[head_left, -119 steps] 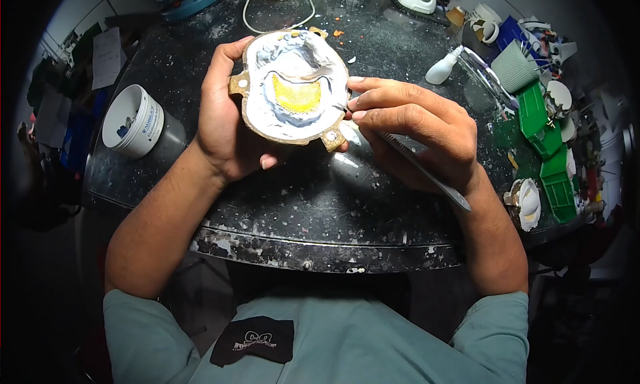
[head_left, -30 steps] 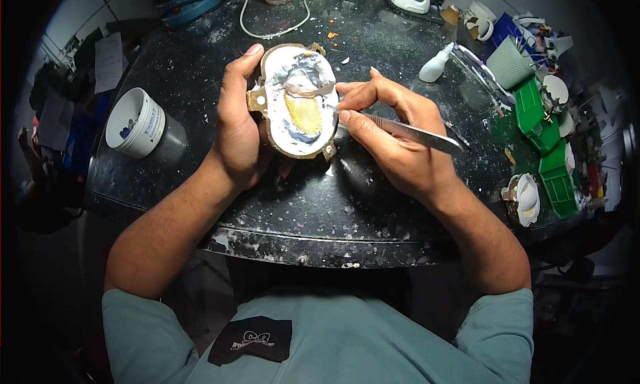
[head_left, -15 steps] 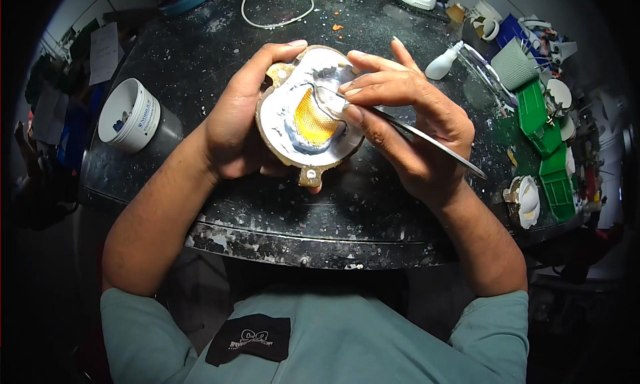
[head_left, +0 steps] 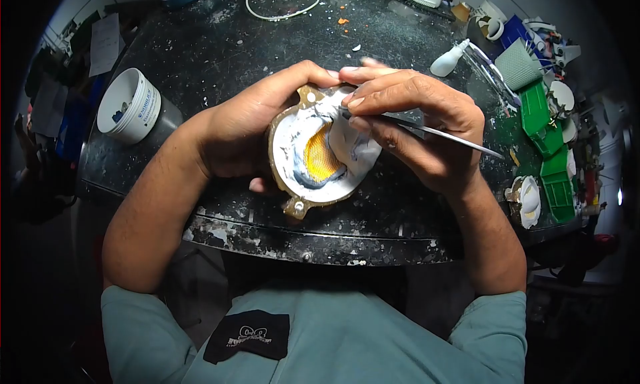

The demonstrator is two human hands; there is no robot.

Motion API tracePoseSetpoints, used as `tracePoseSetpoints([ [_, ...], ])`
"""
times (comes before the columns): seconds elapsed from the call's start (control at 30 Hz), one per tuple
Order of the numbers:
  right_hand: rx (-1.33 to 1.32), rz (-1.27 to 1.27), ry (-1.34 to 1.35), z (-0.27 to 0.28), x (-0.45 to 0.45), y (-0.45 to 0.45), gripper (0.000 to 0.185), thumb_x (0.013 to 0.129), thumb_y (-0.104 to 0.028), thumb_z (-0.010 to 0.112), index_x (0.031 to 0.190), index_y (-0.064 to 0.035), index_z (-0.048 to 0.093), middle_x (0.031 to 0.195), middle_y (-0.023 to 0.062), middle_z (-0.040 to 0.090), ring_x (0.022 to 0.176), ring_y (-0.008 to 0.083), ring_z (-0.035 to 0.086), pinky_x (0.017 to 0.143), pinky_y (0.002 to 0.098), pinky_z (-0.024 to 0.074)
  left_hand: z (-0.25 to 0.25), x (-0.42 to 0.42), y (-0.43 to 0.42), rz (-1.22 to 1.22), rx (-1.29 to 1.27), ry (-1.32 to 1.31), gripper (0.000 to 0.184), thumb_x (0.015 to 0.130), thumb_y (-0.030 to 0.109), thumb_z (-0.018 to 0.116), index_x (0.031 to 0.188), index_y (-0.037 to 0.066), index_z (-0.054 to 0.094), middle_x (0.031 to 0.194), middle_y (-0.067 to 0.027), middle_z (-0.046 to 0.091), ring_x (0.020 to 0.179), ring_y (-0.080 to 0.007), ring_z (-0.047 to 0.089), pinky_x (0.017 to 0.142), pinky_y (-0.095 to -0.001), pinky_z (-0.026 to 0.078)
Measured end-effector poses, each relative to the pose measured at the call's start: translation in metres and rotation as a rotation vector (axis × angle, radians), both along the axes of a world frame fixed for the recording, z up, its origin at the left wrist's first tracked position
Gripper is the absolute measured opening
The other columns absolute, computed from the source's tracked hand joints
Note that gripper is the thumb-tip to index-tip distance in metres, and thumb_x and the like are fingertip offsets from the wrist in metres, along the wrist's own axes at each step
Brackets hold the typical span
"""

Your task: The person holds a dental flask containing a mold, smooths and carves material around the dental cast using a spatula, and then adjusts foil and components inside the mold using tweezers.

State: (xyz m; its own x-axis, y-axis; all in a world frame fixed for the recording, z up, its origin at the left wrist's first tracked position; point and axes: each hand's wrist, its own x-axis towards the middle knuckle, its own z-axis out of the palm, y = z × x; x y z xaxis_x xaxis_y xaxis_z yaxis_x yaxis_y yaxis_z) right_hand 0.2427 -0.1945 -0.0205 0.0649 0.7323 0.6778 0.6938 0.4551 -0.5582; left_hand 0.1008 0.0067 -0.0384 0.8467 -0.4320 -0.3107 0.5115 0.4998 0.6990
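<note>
My left hand (head_left: 243, 117) is wrapped round the left side of a brass-coloured dental flask half (head_left: 298, 206), holding it tilted above the bench. White plaster (head_left: 287, 141) fills the flask, with a yellow honeycomb-patterned patch (head_left: 320, 156) ringed in grey-blue at its middle. Pinched in my right hand (head_left: 430, 117) is a slim metal carving tool (head_left: 457, 139), its handle slanting down to the right. My fingers hide the tool's working tip, which is near the upper part of the plaster.
On the left stands a white plastic tub (head_left: 127, 111). A white squeeze bottle (head_left: 449, 61), green trays (head_left: 540, 121) and another plaster-filled piece (head_left: 527, 201) line the right side. A white cable (head_left: 283, 17) loops at the back of the speckled black bench (head_left: 220, 64).
The flask half has turned clockwise and shifted slightly right and down. My left thumb has moved right along its upper rim, and my right hand with the tool has shifted slightly right.
</note>
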Motion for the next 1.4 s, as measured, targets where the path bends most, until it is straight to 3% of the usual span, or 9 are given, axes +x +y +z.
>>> tracePoseSetpoints([
  [0.1,-0.031,0.073,0.051,0.001,0.006,0.000,0.021,0.078,0.006,0.077,0.097,0.0002,0.074,0.099,0.0111,0.076,0.108,0.0280,0.071,0.098,0.0398,0.0556,0.006,-0.001,-0.015,0.134,0.181,0.030,0.067,0.101,0.052,0.035,0.110,-0.007,0.065,0.075,-0.0176,0.071,0.046,-0.0196,0.066,0.030,-0.0244,0.048],
  [0.3,-0.092,0.104,0.067,0.004,0.008,-0.001,0.019,0.078,0.004,0.078,0.096,-0.0005,0.076,0.098,0.0101,0.077,0.108,0.0287,0.071,0.098,0.0394,0.0561,0.015,-0.002,-0.015,0.105,0.165,0.078,0.071,0.100,0.055,0.036,0.107,-0.009,0.065,0.072,-0.0185,0.070,0.044,-0.0197,0.065,0.028,-0.0245,0.047],
  [0.4,-0.092,0.104,0.020,0.007,0.009,0.000,0.019,0.078,0.003,0.080,0.096,-0.0010,0.076,0.098,0.0097,0.077,0.108,0.0287,0.072,0.098,0.0395,0.0565,0.016,-0.003,-0.015,0.052,0.208,0.069,0.073,0.098,0.059,0.035,0.107,-0.006,0.067,0.073,-0.0138,0.071,0.045,-0.0145,0.062,0.029,-0.0237,0.043],
  [0.7,-0.072,0.053,-0.059,0.008,0.008,0.001,0.018,0.079,0.002,0.080,0.096,-0.0020,0.076,0.097,0.0098,0.077,0.104,0.0262,0.073,0.092,0.0368,0.0596,0.019,-0.002,-0.017,0.099,0.271,0.109,0.072,0.097,0.059,0.036,0.100,-0.006,0.068,0.069,-0.0142,0.070,0.042,-0.0146,0.060,0.028,-0.0239,0.044],
  [0.77,-0.054,0.040,-0.078,0.007,0.006,0.002,0.018,0.079,0.002,0.080,0.096,-0.0019,0.075,0.097,0.0097,0.077,0.102,0.0259,0.074,0.090,0.0363,0.0602,0.016,-0.002,-0.015,0.103,0.233,0.111,0.072,0.098,0.056,0.037,0.103,-0.010,0.066,0.070,-0.0171,0.070,0.042,-0.0178,0.063,0.028,-0.0236,0.046],
  [0.87,-0.101,0.029,-0.066,0.011,0.004,-0.002,0.019,0.077,0.003,0.080,0.095,0.0026,0.075,0.096,0.0155,0.076,0.105,0.0323,0.072,0.096,0.0445,0.0573,0.017,-0.002,-0.016,0.104,0.249,0.115,0.071,0.098,0.056,0.037,0.101,-0.008,0.067,0.069,-0.0157,0.069,0.042,-0.0164,0.062,0.028,-0.0235,0.045],
  [1.07,-0.102,0.040,-0.137,0.018,0.001,-0.005,0.019,0.076,0.009,0.077,0.093,0.0044,0.072,0.096,0.0178,0.074,0.104,0.0342,0.072,0.093,0.0439,0.0585,0.018,-0.003,-0.020,0.150,0.295,0.077,0.069,0.098,0.056,0.037,0.100,-0.006,0.067,0.067,-0.0139,0.069,0.040,-0.0149,0.060,0.028,-0.0238,0.043],
  [1.4,-0.095,0.057,-0.143,0.017,0.003,-0.005,0.015,0.075,0.012,0.072,0.089,0.0069,0.068,0.086,0.0171,0.069,0.095,0.0346,0.073,0.095,0.0514,0.0579,0.015,-0.003,-0.019,0.123,0.291,0.069,0.073,0.097,0.060,0.035,0.099,-0.006,0.067,0.065,-0.0127,0.067,0.040,-0.0151,0.058,0.028,-0.0243,0.043],
])
